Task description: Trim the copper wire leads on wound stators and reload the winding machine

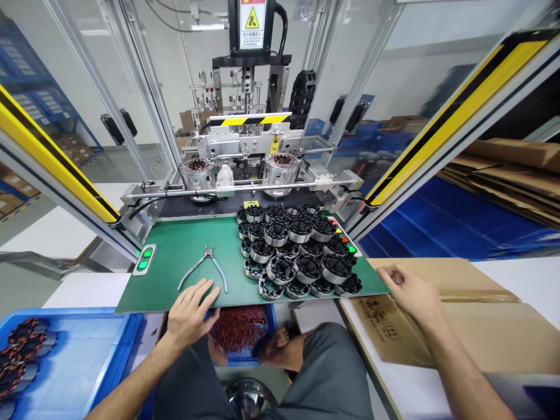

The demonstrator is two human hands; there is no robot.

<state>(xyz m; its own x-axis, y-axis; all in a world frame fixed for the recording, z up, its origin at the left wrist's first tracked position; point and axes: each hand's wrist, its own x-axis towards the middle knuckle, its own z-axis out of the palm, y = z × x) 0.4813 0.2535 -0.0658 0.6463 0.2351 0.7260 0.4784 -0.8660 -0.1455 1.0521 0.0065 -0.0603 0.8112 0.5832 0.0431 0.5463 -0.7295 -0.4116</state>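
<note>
My left hand [192, 312] lies with its fingers stretched over the front edge of the green work surface [166, 245]. Just beyond its fingertips are pliers [209, 254] with light grey-blue handles spread apart. To their right, stator cores [280, 269] with silvery rims and black inner parts are stacked in rows. My right hand [409, 289] is at the surface's right corner, above a cardboard box [472, 326]. Its fingers are curled in, with nothing visible in them. Two copper-wound stators [196, 166] [280, 163] sit in the machine's metal holders behind the surface.
Green-lit buttons [143, 260] are at the left edge; another button panel [351, 248] is partly behind the cores. A blue tray [74, 361] with wound stators stands at lower left. A blue bin [242, 332] with reddish scraps is below. Yellow-black posts [56, 157] [455, 116] flank the machine.
</note>
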